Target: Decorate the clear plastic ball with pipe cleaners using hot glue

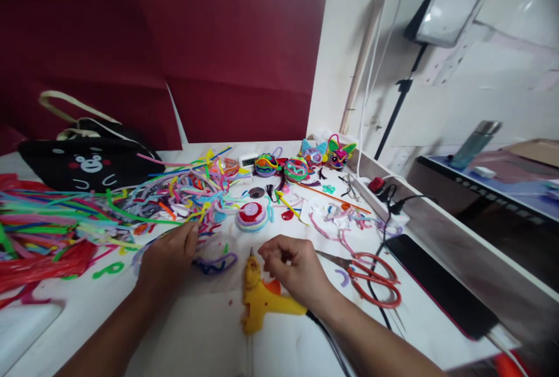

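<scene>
My left hand point(168, 256) is curled with its fingertips closed at the near edge of a heap of coloured pipe cleaners point(151, 193); what it pinches is hidden. Bent dark blue and purple pipe cleaners point(213, 265) lie just right of it. My right hand point(299, 266) has its fingers drawn together beside the nozzle of a yellow glue gun point(262, 301), and I cannot make out anything in them. The gun lies on its side on the white table. Beyond the hands sits a round piece wound in red, white and light blue point(252, 215).
Red-handled scissors point(375, 278) and a black phone point(441, 284) lie to the right, crossed by cables near a power strip point(384, 199). Several finished colourful balls point(296, 169) stand at the back. A black bag point(89, 161) and a red plastic bag point(48, 266) are at the left.
</scene>
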Demonstrator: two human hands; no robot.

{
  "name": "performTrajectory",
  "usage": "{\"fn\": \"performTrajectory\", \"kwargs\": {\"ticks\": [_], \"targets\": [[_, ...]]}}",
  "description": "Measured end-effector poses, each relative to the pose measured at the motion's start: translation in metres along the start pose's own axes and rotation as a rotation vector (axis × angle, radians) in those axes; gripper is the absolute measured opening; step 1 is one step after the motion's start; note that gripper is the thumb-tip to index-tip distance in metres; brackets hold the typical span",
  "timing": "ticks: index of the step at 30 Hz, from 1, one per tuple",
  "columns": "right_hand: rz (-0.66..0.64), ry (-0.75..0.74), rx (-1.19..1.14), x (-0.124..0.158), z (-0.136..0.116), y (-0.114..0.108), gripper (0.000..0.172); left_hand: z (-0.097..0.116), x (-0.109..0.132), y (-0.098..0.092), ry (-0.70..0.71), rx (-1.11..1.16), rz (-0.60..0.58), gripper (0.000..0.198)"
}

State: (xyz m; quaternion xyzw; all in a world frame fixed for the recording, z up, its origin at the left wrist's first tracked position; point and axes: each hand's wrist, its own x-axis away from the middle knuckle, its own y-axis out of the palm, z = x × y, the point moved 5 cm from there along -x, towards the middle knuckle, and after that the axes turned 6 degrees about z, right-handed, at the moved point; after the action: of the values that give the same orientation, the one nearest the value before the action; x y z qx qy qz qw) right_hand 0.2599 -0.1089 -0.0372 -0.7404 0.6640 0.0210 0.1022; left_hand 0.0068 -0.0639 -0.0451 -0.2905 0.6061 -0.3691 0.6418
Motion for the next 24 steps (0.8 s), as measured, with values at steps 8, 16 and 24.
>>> {"fn": "performTrajectory", "kwargs": {"ticks": [8, 16, 24], "targets": [[-0.044, -0.022, 0.064, 0.011, -0.007, 0.004, 0.017, 0.018, 0.004, -0.023, 0.190, 0.064, 0.298, 0.035], [-0.016, -0.179, 0.264, 0.018, -0.021, 0.003, 0.014, 0.038, 0.008, -0.042, 0.443, 0.216, 0.442, 0.017], [0.042, -0.380, 0.420, 0.018, -0.018, 0.009, 0.021, 0.042, 0.017, -0.052, 0.481, 0.409, 0.504, 0.011]]}}
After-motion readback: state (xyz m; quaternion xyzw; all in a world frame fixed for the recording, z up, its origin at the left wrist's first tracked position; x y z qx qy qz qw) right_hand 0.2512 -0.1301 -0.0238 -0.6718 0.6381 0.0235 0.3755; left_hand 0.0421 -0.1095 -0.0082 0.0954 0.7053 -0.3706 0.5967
